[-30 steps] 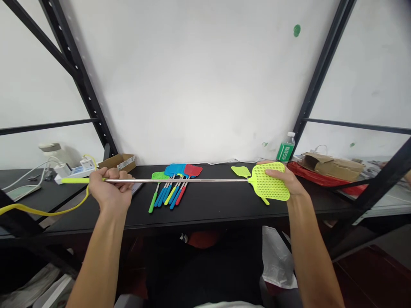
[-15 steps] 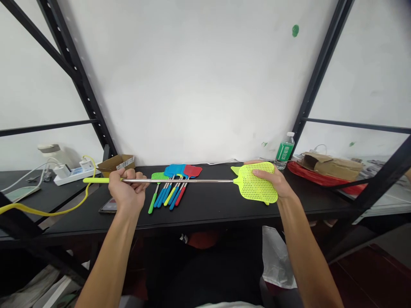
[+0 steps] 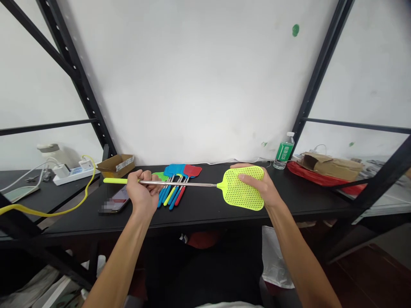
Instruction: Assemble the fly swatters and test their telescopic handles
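Swatter [image 3: 208,185]: level above the table [image 3: 205,210], head [image 3: 239,192] to the right.
Left hand [image 3: 143,192]: fingers curled around the rod [image 3: 192,184], just beside the handle [image 3: 114,181], which juts left past them.
Right hand [image 3: 269,187]: pinches the head, thumb on the near face, other fingers mostly hidden behind it.
Pile [image 3: 175,170]: other swatters, beyond the rod.

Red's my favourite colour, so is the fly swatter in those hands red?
No, the fly swatter held by the left hand and right hand has a yellow-green head and handle.
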A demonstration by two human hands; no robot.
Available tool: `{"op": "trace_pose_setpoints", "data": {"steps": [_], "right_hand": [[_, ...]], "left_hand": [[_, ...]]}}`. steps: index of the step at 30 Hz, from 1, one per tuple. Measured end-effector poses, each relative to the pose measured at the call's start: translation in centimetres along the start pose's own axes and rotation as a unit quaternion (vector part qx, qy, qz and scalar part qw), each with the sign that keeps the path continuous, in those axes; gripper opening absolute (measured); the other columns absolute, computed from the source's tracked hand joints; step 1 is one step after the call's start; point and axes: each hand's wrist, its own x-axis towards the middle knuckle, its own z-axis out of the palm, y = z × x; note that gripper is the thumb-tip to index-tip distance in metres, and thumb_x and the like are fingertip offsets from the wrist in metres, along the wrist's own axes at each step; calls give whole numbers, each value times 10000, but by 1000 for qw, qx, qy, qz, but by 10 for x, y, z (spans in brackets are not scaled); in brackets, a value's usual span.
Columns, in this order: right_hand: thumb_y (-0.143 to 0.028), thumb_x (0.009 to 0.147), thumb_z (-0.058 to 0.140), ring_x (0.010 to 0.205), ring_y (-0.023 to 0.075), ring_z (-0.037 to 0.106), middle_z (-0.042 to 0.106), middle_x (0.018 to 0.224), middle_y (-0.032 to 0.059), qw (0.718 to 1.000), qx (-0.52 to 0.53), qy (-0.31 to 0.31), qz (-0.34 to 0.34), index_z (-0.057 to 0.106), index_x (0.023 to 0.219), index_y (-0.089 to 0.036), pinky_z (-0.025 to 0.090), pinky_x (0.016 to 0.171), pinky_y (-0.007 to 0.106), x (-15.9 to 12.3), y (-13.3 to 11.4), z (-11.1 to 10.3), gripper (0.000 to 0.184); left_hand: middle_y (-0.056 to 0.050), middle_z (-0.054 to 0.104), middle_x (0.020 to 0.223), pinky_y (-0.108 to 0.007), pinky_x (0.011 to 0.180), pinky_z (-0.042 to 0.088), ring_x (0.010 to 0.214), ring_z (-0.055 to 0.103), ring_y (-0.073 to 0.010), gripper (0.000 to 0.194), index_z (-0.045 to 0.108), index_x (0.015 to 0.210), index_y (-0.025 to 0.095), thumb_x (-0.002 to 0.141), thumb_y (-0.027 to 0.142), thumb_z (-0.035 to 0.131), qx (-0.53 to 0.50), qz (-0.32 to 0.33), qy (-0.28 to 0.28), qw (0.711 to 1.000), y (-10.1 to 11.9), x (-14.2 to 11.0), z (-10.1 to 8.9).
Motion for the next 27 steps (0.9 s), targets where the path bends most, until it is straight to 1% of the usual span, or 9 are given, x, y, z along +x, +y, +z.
{"op": "trace_pose_setpoints", "data": {"steps": [9,12,14,16,19,21,23,25,27], "right_hand": [[-343,818,735,765,232,723,750,908,60,998,-36,-9,-50,746,1083,-220,587,621,318,-9,-11,8,292],[-350,818,735,772,233,723,750,909,58,998,-37,-7,-49,744,1084,-223,587,630,319,-9,-10,8,294],[-359,819,735,779,237,724,751,910,59,999,-32,-8,-33,738,1096,-228,589,635,324,-10,-10,4,306],[-376,819,735,811,249,727,752,947,68,999,-19,-30,-1,717,1145,-235,595,653,339,-10,-11,-2,356],[-369,802,759,958,273,712,728,1109,90,992,-8,-119,47,640,1288,-242,602,746,373,-10,-11,-12,517],[-334,806,762,1033,267,689,695,1203,95,983,-30,-170,58,578,1367,-243,590,816,379,-10,-11,-16,598],[-308,828,743,1036,250,685,682,1232,89,980,-50,-186,53,538,1409,-249,585,838,372,-9,-9,-14,620],[-303,845,725,1015,242,691,680,1231,84,981,-44,-183,42,522,1423,-256,591,819,367,-7,-6,-10,614],[-295,848,722,1016,242,690,685,1220,81,983,-29,-177,31,529,1417,-257,595,807,361,-6,-4,-5,602]], "left_hand": [[54,188,403,-252,354,232,315,207,-87,402,223,501,212,841,266,432,2,0,-8,1000,3,-2,1],[55,191,406,-254,353,236,314,214,-87,404,225,501,213,841,268,434,4,-5,-5,1000,4,-3,2],[55,197,410,-253,356,243,314,222,-86,400,233,502,213,841,273,436,6,-9,-5,1000,5,-4,4],[57,200,413,-250,360,256,316,229,-85,394,250,504,213,844,288,434,8,-9,-14,1000,7,-4,6],[57,203,409,-240,359,256,316,234,-85,391,290,502,212,851,318,429,17,-5,-28,999,12,-5,8],[50,229,404,-231,356,253,318,247,-84,386,339,499,205,855,323,429,29,1,-27,999,16,-4,7],[40,262,394,-228,360,265,318,265,-86,383,393,497,198,857,325,429,43,12,-26,999,22,-2,5],[22,304,379,-238,364,292,315,295,-99,391,442,493,195,856,337,420,64,18,-37,997,28,0,3],[-14,371,372,-260,357,309,319,357,-131,411,493,489,193,850,370,408,94,7,-47,994,34,2,-1]]}}
